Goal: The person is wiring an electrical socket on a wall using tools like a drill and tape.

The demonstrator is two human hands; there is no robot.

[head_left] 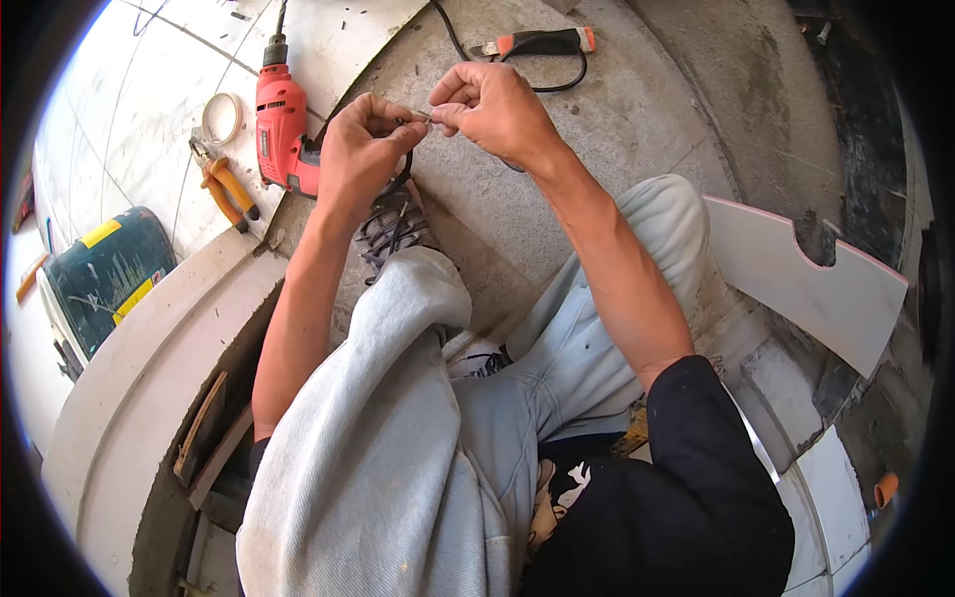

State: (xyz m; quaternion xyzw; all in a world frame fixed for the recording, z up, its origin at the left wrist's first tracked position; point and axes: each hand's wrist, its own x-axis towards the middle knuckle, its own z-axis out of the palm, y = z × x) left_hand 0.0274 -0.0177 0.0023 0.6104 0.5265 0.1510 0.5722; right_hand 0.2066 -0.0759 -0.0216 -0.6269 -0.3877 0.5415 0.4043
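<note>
My left hand (pixel 366 144) pinches the end of a black cable (pixel 406 171), whose length hangs below the fingers. Thin bare wire strands (pixel 423 115) show between my two hands' fingertips. My right hand (pixel 489 107) grips these strands between thumb and forefinger, its other fingers curled. Beside my left hand lies a red power drill (pixel 282 117) with a black chuck. Just beyond my right hand, a utility knife (pixel 545 42) with an orange and black handle rests on the concrete, a loop of black cable across it.
Orange-handled pliers (pixel 231 191) and a tape roll (pixel 221 118) lie on white tiles at left. A teal case (pixel 109 267) stands farther left, behind a curved ledge (pixel 149 338). At right is a notched white tile (pixel 786 269). My shoe (pixel 393 234) sits below my left hand.
</note>
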